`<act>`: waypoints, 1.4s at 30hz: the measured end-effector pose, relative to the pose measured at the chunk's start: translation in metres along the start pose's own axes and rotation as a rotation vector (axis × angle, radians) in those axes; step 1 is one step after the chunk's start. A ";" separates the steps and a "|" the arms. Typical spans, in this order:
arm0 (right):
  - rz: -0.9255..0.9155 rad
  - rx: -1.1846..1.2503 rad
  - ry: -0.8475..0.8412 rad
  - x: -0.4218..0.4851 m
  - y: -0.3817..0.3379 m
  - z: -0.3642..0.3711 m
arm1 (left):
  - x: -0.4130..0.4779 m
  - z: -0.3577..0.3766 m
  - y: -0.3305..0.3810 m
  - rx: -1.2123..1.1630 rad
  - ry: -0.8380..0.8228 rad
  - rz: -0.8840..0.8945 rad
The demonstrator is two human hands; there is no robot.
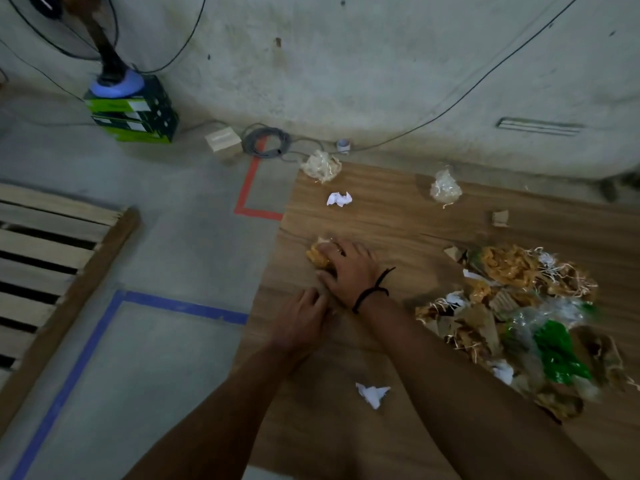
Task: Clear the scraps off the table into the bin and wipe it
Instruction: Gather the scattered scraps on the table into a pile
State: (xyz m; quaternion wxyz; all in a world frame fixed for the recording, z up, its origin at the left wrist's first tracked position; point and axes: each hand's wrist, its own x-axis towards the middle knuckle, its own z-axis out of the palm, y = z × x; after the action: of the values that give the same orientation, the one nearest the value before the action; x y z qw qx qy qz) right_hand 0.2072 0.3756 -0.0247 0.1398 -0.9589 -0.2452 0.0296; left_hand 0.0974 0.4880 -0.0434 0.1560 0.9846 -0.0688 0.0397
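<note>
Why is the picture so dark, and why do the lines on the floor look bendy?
Head view: the light is dim, so the table and both arms look murky. The wide lens bends straight things near the edges, like the blue tape and the wall cable. The scrap pile is smeary, and the right hand and left hand are a little soft.

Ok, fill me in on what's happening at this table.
A person is gathering scraps at the left edge of the wooden table. The right hand presses down on a tan crumpled scrap, with the left hand close beside it at the edge. A big pile of paper, cardboard and plastic scraps still lies to the right, and loose white paper balls and plastic bundles are scattered about. No bin or cloth is in view.
</note>
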 end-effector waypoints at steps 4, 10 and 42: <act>0.007 0.031 0.066 -0.003 0.002 0.007 | 0.008 -0.008 -0.005 -0.082 -0.061 -0.058; 0.265 0.588 0.197 -0.015 0.013 -0.031 | 0.046 -0.039 0.039 -0.705 0.161 -0.554; 0.558 0.377 0.141 -0.180 0.241 -0.161 | 0.129 0.009 0.308 -0.508 -0.033 -0.256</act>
State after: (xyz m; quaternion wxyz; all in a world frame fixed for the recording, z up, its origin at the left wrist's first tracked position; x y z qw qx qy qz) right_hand 0.1806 0.0456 0.0598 0.3177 -0.9459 0.0468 0.0454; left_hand 0.1800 0.1788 0.0538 0.4001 0.9152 0.0461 -0.0147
